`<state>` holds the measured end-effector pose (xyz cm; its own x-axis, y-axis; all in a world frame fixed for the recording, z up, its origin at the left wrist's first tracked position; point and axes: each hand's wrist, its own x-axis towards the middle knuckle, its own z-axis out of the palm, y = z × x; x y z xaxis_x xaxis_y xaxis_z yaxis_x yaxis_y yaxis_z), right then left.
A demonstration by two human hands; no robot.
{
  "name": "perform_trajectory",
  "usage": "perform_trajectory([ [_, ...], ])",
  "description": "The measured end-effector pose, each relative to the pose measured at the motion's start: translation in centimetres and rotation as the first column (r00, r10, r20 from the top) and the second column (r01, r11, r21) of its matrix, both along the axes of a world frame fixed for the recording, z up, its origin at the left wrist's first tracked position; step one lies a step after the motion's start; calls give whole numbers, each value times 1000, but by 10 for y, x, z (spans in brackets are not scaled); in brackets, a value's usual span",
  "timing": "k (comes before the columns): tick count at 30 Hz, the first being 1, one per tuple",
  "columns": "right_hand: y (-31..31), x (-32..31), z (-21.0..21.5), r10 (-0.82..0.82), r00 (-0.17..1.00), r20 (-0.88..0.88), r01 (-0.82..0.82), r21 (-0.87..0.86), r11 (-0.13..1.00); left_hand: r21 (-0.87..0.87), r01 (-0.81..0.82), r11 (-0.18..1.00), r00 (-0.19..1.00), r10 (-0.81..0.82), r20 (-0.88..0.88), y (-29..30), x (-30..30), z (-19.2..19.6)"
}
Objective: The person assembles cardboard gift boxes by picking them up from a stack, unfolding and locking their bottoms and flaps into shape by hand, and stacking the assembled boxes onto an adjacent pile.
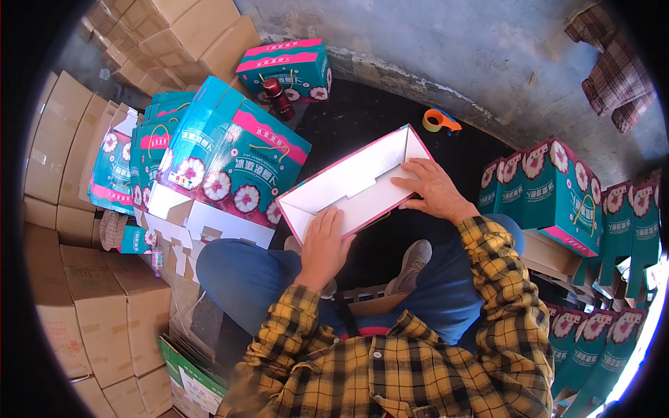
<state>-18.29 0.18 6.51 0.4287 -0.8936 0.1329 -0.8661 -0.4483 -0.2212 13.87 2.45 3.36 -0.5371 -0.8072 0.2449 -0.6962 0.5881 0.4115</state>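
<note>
Two bare hands rest on an open box [341,177], which lies tilted between them, its white inside facing up and its outer edges pink. The left hand [323,247] lies on the near side by the left end, fingers close together; whether its thumb pinches the wall, I cannot tell. The right hand [437,189] is spread, reaching in over the right end – fingertips on the white inside.

The box looks like thin card, probably light and fairly stiff along its folds, with outer faces that may be a little slick. Its panels could dent, so the end walls and corners seem the best places to hold.

Beyond the right hand sits an orange tape dispenser [442,121]; beyond the left, a dark red bottle [279,101] stands before a teal-and-pink carton [275,58]. Just left of the left hand are printed cartons [233,164] with round white flower-like pictures, large white characters and smaller lettering. To the right of the right hand, teal cartons [550,184] carry similar prints – their small writing blurs too much to read. Farther left of the left hand, brown boxes [97,306] are stacked
</note>
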Motion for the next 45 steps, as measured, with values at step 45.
perform_trajectory([
  [45,29,-114,-95,-687,123,717,123,676,727,744,454,490,396,637,-661,-62,50,-71],
])
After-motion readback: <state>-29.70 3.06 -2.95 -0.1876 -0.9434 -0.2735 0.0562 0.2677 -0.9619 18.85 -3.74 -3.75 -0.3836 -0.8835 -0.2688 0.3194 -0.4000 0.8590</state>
